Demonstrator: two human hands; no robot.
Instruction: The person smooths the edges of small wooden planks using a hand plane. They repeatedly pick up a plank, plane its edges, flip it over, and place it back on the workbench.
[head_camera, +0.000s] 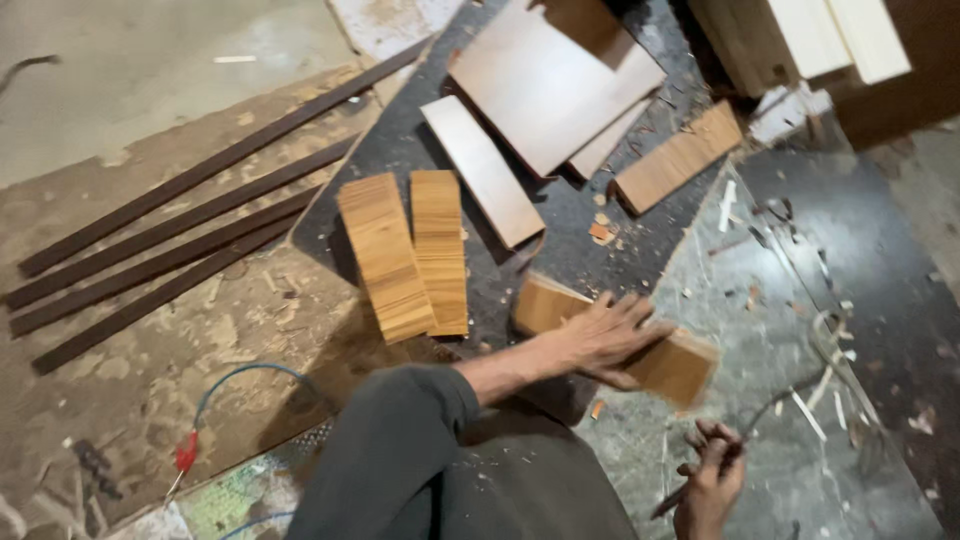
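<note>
Striped wood-grain veneer covers the board (668, 365) under the left hand (600, 338), matt and smooth, as on the two matching boards (408, 252) to the left. Farther off lie pale, slightly glossy laminate panels (545, 85). The dark sheet (570, 250) beneath looks rough and dusty. The dark wooden strips (170, 235) are matt. The right hand (712, 480) holds a thin metal tool (760, 418).
</note>
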